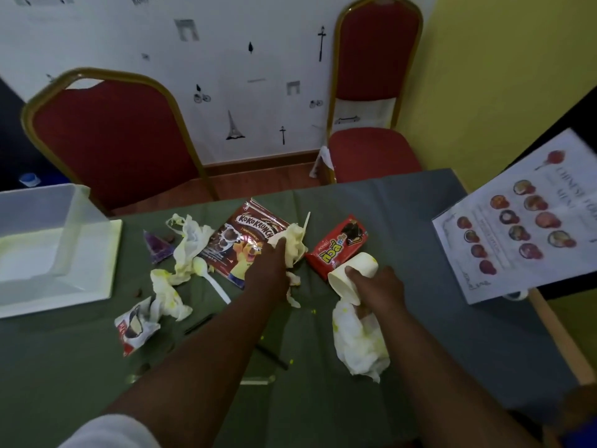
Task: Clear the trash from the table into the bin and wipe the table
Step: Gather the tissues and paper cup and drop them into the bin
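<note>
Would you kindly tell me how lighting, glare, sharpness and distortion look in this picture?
Head view: dim, yellowish light; glare on the shiny red Koko Krunch cereal bag; the wide lens bows the red gold-framed chair at left; the white menu sheet at the right edge is smeared; the left hand gripping a crumpled white napkin and the right hand holding a white paper cup show little detail.

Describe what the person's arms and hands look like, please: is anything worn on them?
The left hand and right hand are bare: no gloves, rings or watch show. The forearms are uncovered too. A white sleeve covers the left upper arm.
</note>
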`<state>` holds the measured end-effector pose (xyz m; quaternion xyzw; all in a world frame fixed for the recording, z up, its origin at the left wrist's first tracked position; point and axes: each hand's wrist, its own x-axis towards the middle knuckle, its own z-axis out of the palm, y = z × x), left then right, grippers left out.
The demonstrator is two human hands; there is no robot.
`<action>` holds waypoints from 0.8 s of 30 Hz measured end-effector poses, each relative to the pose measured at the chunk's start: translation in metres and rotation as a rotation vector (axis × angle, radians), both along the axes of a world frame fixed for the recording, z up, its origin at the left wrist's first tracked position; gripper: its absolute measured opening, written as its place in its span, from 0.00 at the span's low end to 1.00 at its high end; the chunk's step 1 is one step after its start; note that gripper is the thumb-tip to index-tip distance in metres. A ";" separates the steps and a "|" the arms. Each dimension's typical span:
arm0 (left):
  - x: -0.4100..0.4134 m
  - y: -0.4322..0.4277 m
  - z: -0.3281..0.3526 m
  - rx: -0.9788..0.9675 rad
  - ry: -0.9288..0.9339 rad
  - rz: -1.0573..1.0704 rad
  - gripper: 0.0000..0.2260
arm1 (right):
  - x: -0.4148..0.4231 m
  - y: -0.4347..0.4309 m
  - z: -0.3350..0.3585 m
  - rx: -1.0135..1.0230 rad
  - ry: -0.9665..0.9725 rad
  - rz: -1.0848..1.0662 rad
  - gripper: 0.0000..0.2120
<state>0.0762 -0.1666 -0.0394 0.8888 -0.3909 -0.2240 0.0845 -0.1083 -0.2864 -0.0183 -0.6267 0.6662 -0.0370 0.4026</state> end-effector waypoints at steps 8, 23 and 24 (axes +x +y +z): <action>0.014 0.010 0.008 -0.239 -0.032 0.212 0.10 | -0.005 0.008 0.008 -0.031 -0.108 -0.043 0.30; 0.019 0.137 0.084 -0.606 -0.221 0.532 0.04 | 0.045 0.058 0.076 -0.210 -0.418 0.363 0.29; 0.017 0.157 0.090 -0.640 -0.229 0.583 0.03 | 0.052 0.069 0.080 -0.198 -0.436 0.428 0.30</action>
